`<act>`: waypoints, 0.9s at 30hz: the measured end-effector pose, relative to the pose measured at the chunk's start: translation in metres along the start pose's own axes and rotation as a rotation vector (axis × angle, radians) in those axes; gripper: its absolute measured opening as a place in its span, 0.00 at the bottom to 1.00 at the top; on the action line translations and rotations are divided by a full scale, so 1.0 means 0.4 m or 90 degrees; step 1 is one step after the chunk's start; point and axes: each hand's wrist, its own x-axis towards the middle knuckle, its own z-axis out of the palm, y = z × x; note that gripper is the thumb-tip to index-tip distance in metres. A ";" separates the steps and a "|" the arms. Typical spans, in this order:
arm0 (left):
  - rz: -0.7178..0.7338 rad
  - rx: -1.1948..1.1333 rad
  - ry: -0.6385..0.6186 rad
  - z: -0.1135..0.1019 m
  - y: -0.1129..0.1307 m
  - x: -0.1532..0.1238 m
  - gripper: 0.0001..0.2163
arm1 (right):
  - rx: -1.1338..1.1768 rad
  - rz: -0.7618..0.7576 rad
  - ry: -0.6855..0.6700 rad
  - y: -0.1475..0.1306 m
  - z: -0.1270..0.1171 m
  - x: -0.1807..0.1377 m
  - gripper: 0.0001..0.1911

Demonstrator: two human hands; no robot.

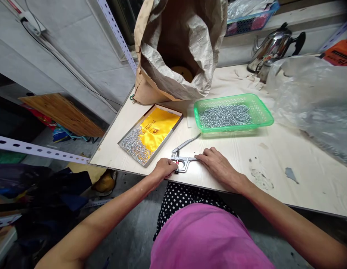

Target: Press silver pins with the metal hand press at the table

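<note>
A pair of metal hand-press pliers [185, 160] with a coil spring and a red part at the jaw lies near the table's front edge, its two handles spread apart. My left hand [164, 168] is closed in a pinch at the jaw; whatever sits between its fingertips is hidden. My right hand [219, 164] lies low over the table, its fingers gripping the end of the lower handle. Left of the pliers is a shallow box [171, 135] lined with yellow cloth [155, 129], small metal pins [134, 145] heaped at its near-left end. Behind the pliers stands a green plastic basket [264, 112] of similar pins.
A big open paper sack [151, 87] stands at the back of the table [235, 149]. To the right are a metal kettle [272, 46] and a clear plastic bag [310, 89]. A perforated metal rail [41, 150] runs along the left.
</note>
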 end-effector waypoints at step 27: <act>0.012 0.025 0.046 0.009 -0.014 -0.013 0.08 | -0.084 -0.162 -0.041 0.043 -0.021 0.177 0.50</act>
